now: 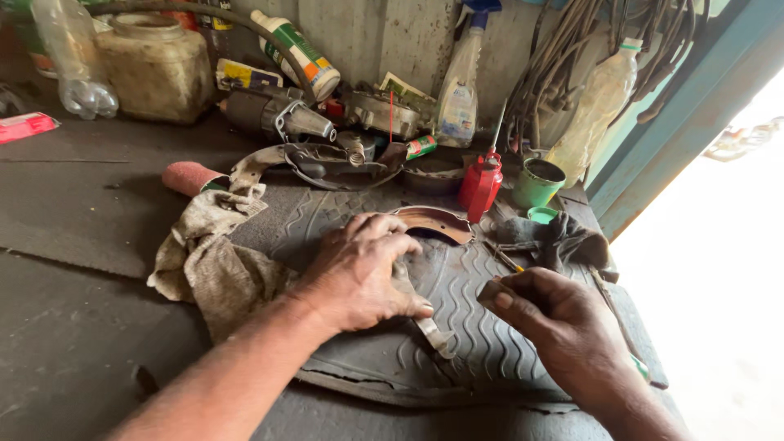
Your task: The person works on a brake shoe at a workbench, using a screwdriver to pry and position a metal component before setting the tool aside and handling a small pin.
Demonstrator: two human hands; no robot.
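Brake shoe [433, 222], curved and rusty, lies on a tyre tread [465, 327] under the left hand [363, 273], pressed flat with fingers spread; the right hand [555, 318], just beside, pinches a small tool [502, 260].

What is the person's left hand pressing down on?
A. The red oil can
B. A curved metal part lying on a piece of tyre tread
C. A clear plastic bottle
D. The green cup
B: the left hand lies flat over a curved metal part whose rusty arc shows beyond the fingers, on the piece of tyre tread; the red oil can and green cup stand untouched behind.
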